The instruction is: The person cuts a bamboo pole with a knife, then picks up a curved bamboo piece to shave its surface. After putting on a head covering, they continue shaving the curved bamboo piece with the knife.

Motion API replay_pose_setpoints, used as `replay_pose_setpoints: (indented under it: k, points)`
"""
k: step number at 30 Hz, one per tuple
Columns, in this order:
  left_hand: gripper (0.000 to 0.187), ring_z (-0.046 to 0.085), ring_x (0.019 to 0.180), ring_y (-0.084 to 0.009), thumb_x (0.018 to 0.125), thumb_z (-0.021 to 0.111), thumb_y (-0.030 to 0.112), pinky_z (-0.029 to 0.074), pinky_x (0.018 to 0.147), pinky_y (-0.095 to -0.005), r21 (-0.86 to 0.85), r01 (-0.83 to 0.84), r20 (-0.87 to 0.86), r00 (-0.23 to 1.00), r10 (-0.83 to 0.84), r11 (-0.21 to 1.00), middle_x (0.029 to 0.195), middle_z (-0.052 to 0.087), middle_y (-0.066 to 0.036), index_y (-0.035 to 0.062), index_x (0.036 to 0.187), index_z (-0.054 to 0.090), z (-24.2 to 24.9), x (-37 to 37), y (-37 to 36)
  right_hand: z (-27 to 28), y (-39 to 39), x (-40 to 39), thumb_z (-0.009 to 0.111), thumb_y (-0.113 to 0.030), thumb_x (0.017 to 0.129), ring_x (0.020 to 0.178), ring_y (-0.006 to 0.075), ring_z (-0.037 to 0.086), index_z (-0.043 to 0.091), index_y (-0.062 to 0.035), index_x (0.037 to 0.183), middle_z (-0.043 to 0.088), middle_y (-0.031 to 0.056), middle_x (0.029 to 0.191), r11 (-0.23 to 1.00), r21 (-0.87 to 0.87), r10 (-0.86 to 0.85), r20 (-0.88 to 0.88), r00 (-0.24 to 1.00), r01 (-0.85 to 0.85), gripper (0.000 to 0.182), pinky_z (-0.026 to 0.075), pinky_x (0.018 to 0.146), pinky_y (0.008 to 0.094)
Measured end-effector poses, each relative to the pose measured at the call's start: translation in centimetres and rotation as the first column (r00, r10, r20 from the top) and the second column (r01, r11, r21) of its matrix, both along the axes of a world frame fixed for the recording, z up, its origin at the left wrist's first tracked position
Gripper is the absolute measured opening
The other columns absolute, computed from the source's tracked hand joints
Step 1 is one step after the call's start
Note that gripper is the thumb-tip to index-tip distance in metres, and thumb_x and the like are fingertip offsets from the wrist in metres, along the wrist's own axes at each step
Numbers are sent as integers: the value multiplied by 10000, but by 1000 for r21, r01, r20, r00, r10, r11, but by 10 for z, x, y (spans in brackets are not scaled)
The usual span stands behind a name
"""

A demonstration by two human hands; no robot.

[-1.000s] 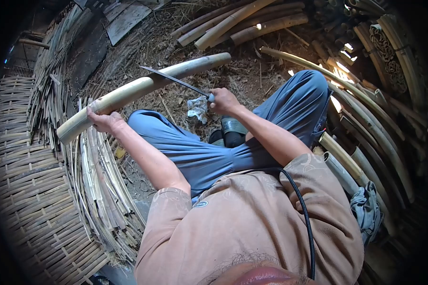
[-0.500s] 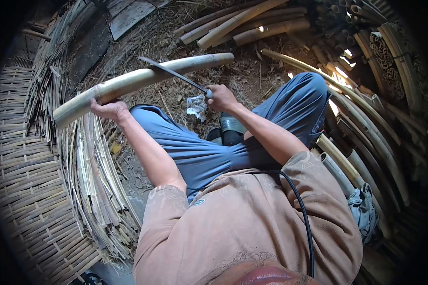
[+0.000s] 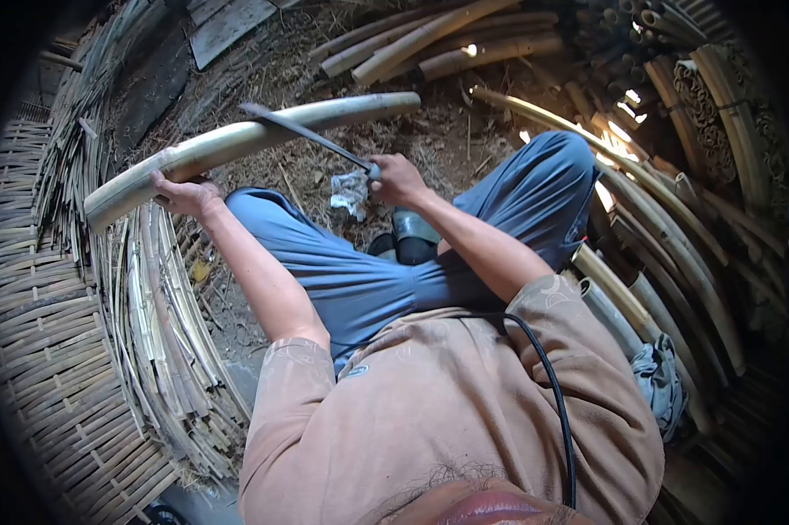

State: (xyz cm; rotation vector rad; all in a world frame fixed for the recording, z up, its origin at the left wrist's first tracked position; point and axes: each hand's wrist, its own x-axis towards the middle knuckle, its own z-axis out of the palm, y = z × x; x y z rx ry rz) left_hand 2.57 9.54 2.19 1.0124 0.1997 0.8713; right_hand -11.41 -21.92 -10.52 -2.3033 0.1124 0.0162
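Note:
A long piece of bamboo (image 3: 215, 146) is held up in front of my knees, slanting from lower left to upper right. Near its left end my left hand (image 3: 186, 194) grips it from the near side, thumb up and the other fingers partly hidden. My right hand (image 3: 400, 181) is closed round the handle of a long-bladed knife (image 3: 317, 138). Its blade lies across the bamboo, right of the pole's middle, with the tip past the far side. On the ground below the handle is a crumpled white scrap (image 3: 349, 193).
Split bamboo strips (image 3: 162, 341) lie at my left, beside a woven bamboo mat (image 3: 70, 350). Bamboo poles (image 3: 464, 57) are stacked ahead, and more poles (image 3: 666, 227) lie at my right near a bundled cloth (image 3: 659, 385). A black cable (image 3: 552, 385) hangs over my shirt.
The whole view has shifted slightly, so everything sits a little further left. Both hands keep their grips, and the blade still lies across the bamboo at nearly the same place.

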Motion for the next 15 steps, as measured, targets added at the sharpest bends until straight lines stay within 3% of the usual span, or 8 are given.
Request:
replay_pose_setpoints:
  k: [3,4,5,6,8,11,13,15]
  points:
    - [880,569,1195,-369,859,689,454,510,1006,-578,35,-23,7,1000,23,999,1404,456,-222,6,1499,284,-2,2,6,0,-14,9,656,-178,754,872,405,686,706,-69,1032,708,216,957,995,-103,-13,-41,999,9,302,571,794,467]
    - [891,571,1194,-369,856,691,452,509,1008,-582,18,-42,-6,999,42,999,1401,457,-222,5,1502,272,0,-2,3,-28,-29,11,661,-197,757,930,411,682,711,-63,1055,706,221,993,981,-171,-95,-14,995,91,331,565,811,479]
    - [902,572,1193,-369,853,692,451,508,1011,-586,-5,-63,-12,998,63,998,1398,458,-222,3,1506,260,0,-4,2,-63,-49,21,653,-221,778,1012,406,678,710,-27,1101,706,236,1057,962,-151,-254,-193,948,227,381,557,864,476]
    - [936,563,1213,-370,844,695,464,497,1034,-584,-11,3,-4,1000,-3,1000,1407,448,-224,14,1520,230,-2,-3,6,-54,-69,20,650,-259,802,1074,397,672,713,19,1067,699,254,1108,909,-119,-414,-358,837,399,389,544,908,461]
    - [965,541,1248,-374,846,688,503,486,1053,-581,-27,-20,-20,1000,19,999,1437,419,-231,36,1537,202,3,1,3,-54,-98,23,642,-261,798,1058,381,686,729,24,1007,710,242,1101,861,-183,-507,-384,771,475,364,541,899,449]
    - [973,517,1278,-380,872,666,526,473,1070,-574,29,-68,-107,992,71,997,1476,380,-237,42,1555,169,5,-1,-6,-47,-92,26,632,-225,786,980,375,700,723,6,1004,725,227,1022,958,-115,-286,-267,920,264,330,542,862,459]
    - [939,506,1284,-385,900,630,536,466,1062,-575,56,-62,-103,992,68,996,1478,381,-230,42,1556,176,4,2,-7,-76,-59,35,682,-271,768,1041,375,677,715,-59,1114,700,221,1114,990,34,-133,-142,981,139,407,541,926,452]
    - [919,514,1270,-377,888,636,514,478,1043,-573,47,-49,-51,997,52,998,1459,394,-221,38,1545,204,6,2,-9,-41,-21,32,668,-259,757,1022,399,665,705,-84,1138,699,224,1079,999,43,23,-100,995,-19,421,541,909,465]
